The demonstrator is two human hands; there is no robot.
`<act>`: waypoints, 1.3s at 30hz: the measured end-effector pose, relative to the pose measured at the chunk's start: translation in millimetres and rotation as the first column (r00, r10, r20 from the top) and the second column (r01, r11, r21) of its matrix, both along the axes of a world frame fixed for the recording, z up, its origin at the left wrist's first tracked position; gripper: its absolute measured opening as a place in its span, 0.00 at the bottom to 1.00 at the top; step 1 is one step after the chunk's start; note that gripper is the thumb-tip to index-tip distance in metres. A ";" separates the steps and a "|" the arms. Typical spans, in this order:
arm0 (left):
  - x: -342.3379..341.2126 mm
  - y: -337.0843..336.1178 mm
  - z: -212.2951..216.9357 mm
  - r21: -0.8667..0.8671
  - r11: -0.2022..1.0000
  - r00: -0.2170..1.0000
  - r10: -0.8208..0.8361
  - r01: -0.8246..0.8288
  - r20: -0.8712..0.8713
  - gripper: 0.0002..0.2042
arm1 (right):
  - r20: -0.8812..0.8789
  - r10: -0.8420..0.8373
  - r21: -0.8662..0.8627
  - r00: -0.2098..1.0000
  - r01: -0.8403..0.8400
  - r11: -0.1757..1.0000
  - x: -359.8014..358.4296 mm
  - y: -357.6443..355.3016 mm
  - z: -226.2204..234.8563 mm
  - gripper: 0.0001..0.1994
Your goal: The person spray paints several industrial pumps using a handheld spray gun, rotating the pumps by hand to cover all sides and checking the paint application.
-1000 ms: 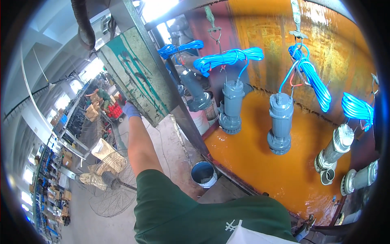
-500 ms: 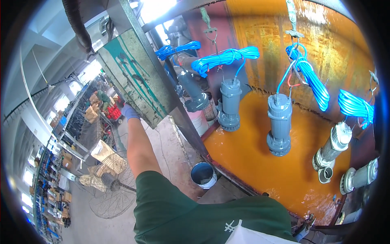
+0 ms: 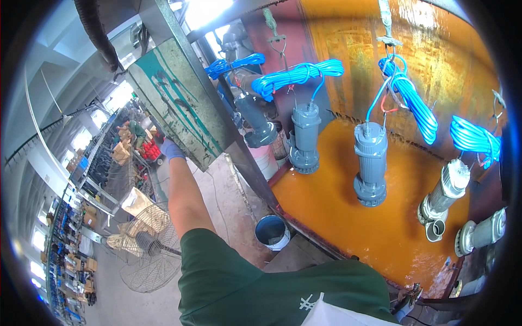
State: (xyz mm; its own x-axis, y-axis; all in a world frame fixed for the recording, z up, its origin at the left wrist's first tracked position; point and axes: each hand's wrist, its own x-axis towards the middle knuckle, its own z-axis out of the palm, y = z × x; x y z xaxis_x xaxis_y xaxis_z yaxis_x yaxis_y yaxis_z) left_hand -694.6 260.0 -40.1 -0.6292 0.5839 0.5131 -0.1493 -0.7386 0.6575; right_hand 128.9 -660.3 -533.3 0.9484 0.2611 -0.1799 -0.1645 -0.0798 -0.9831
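Note:
My left hand (image 3: 173,149), in a purple-blue glove, reaches up to the lower left edge of a metal box (image 3: 174,103) streaked with green paint. Its fingers are mostly hidden at that edge. Low at the right, my right hand (image 3: 403,313), in a pale glove, is partly covered by my green shirt and grips a small metal tool, apparently a spray gun (image 3: 414,296). Grey submersible pumps (image 3: 371,163) hang from hooks, with bundled blue cables (image 3: 413,103) above them. Toward the right, a paler silvery pump (image 3: 446,187) hangs, beside another pale pump (image 3: 483,232).
An orange-coated basin (image 3: 326,212) lies beneath the pumps, with a stained wall behind. A bucket (image 3: 272,231) stands by its near edge. At left are a wire-cage fan (image 3: 149,244), loaded shelves (image 3: 70,261) and, farther off, a person (image 3: 137,130) near red items.
The view has shifted slightly, so the hanging pumps and cables appear a little farther left. My left hand stays at the box, and my right hand remains low at the right.

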 end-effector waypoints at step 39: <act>195.9 -194.4 -297.8 -0.127 0.815 -0.145 -0.249 -0.565 -0.957 0.22 | -0.122 -0.267 -0.202 0.956 0.239 0.950 -72.6 44.0 80.7 0.15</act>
State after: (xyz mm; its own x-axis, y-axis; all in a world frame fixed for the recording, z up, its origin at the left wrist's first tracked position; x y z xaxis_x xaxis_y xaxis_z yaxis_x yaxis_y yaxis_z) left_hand -498.6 65.6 -337.9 0.1783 0.9011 0.3953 0.9729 -0.2216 0.0663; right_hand 56.3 -616.4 -452.6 0.9387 -0.0343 -0.3431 -0.3431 -0.1932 -0.9192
